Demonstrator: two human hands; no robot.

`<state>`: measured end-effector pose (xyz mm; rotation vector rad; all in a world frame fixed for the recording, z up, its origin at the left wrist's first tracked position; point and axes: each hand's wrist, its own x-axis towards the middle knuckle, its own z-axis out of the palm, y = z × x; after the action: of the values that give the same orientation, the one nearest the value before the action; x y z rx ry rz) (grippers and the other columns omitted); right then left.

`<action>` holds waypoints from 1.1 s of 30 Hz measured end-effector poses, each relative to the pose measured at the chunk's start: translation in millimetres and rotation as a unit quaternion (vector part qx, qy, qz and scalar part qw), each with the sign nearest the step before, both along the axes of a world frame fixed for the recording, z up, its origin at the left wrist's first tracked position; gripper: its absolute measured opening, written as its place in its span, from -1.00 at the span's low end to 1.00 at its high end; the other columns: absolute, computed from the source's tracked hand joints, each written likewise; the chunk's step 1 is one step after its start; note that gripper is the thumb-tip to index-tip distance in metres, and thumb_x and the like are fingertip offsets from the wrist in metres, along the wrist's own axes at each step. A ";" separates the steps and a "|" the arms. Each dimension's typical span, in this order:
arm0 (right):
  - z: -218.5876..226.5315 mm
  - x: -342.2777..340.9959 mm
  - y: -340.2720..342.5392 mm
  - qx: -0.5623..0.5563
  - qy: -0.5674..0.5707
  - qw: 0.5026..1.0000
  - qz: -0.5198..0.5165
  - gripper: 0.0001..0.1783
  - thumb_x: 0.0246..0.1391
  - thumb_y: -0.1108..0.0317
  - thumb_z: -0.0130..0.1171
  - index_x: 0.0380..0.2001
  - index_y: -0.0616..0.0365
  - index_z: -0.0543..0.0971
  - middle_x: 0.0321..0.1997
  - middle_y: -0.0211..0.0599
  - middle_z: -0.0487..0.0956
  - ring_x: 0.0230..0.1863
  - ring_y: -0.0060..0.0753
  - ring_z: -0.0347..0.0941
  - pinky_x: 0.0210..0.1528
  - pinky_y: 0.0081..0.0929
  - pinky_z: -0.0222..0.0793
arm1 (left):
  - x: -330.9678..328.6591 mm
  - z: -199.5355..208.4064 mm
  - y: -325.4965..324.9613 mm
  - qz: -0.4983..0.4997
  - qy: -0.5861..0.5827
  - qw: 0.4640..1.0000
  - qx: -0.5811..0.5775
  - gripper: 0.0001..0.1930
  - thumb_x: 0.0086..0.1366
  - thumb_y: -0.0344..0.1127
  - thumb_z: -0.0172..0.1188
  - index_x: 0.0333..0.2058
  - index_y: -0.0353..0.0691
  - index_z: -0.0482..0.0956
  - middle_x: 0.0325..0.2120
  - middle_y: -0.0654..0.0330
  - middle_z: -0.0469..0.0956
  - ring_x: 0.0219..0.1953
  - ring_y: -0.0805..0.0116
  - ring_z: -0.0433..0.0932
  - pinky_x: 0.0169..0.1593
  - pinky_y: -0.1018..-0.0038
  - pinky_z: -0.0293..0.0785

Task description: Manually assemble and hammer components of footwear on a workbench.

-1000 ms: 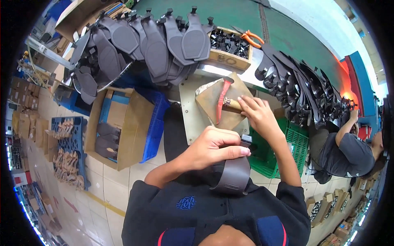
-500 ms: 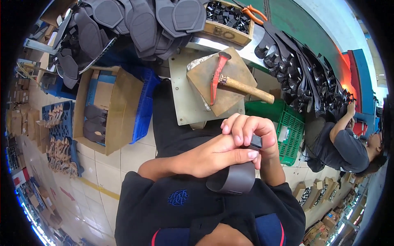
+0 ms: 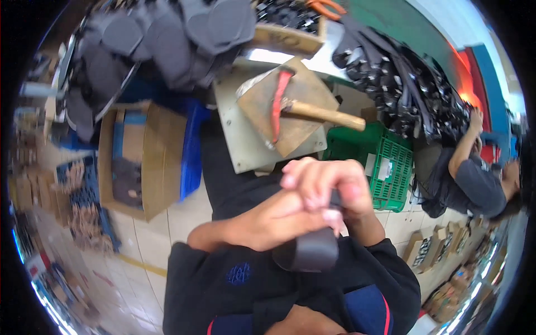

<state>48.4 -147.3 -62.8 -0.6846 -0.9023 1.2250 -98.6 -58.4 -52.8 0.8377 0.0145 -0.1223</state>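
Curved dark strip (image 3: 310,252) is sitting at lower centre of the frame, right in front of the person's chest, and both hands are on it. The left hand (image 3: 279,220) is gripping it, and the right hand (image 3: 332,184) is curled tight around its upper end, fingers against the left one. Pretty blurry there, so can't tell exactly how the fingertips sit. Just above, a hammer (image 3: 324,113) with a red head lies across a tan block (image 3: 312,89), which is on a pale plate (image 3: 224,114). Green crate (image 3: 391,148) to the right; cardboard box (image 3: 164,162) and blue crate (image 3: 193,145) off to the left. Up top, the counter (image 3: 385,17) has a wooden tray (image 3: 285,40) of small black bits, with dark grey soles (image 3: 170,50) piled upper left, glossy dark pieces (image 3: 399,78) heaped upper right, and another person (image 3: 477,181) far right.
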 end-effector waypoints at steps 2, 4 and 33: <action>-5.4 6.8 -7.7 -0.186 -0.083 0.978 -0.044 -0.16 0.15 -0.40 -0.03 -0.05 0.28 0.55 0.02 -0.08 0.55 0.23 -0.08 0.36 0.40 -0.11 0.06 | 5.9 -0.7 11.8 0.077 0.071 0.994 0.044 -0.74 0.45 -0.23 -0.01 -0.16 -0.31 0.54 -0.19 0.19 0.53 -0.04 0.44 0.46 0.06 0.49 0.35; -20.7 12.1 -10.3 -0.102 -0.095 0.989 -0.051 -0.08 0.18 -0.27 0.09 0.34 0.24 0.20 0.33 -0.14 0.30 0.38 -0.29 0.18 0.40 -0.30 0.08 | 19.7 -17.4 19.1 0.296 -0.029 0.928 0.225 -0.75 0.41 -0.27 0.03 -0.10 -0.33 0.51 -0.17 0.14 0.53 -0.07 0.32 0.48 0.10 0.42 0.33; -17.6 249.5 -125.5 -0.215 -0.449 0.532 -0.686 -0.64 0.05 0.25 0.34 -0.57 0.31 0.46 -0.69 -0.42 0.23 -0.63 -0.62 0.14 -0.57 -0.50 0.07 | 96.7 -2.5 11.3 0.296 -0.074 0.690 0.657 -0.54 0.35 -0.23 0.12 0.13 -0.38 0.40 0.30 -0.09 0.20 0.37 -0.07 0.12 0.38 0.10 0.01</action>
<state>297.9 -272.9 -80.4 -2.0069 -0.4605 -0.5401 -1.9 -47.1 -55.3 2.2503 0.2480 0.6739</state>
